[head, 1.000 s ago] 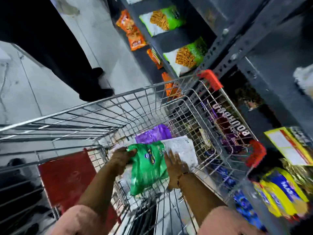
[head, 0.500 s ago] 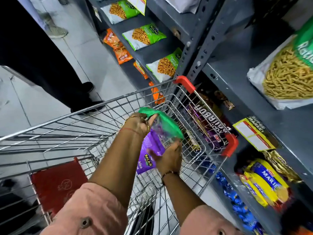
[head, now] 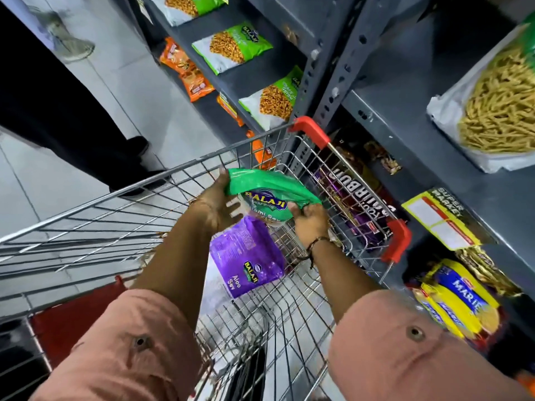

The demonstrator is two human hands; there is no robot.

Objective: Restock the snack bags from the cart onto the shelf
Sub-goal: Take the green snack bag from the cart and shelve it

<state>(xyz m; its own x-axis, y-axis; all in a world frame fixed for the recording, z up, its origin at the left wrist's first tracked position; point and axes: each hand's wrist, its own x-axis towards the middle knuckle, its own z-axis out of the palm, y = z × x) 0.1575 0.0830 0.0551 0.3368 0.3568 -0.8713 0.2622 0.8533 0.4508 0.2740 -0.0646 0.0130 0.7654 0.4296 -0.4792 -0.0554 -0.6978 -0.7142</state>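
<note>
I hold a green Balaji snack bag (head: pixel 267 188) above the wire cart (head: pixel 162 195), roughly level with its rim. My left hand (head: pixel 218 204) grips the bag's left end and my right hand (head: pixel 311 222) pinches its right corner. Below it, inside the cart, lies a purple Aloo Sev bag (head: pixel 247 259). To the right rises the grey metal shelf (head: pixel 405 120), with a large clear bag of yellow sev (head: pixel 498 111) on the board at upper right.
Green-and-white snack bags (head: pixel 231 47) and orange packs (head: pixel 186 70) fill the far shelf bays. Purple Bourbon packs (head: pixel 356 204) and yellow Marie biscuit packs (head: pixel 457 299) sit on lower boards. A person in dark trousers (head: pixel 66 111) stands at the cart's far left.
Both hands have lifted the green bag out of the cart up to rim height, uncovering the purple bag. My view has tilted up toward the shelf.
</note>
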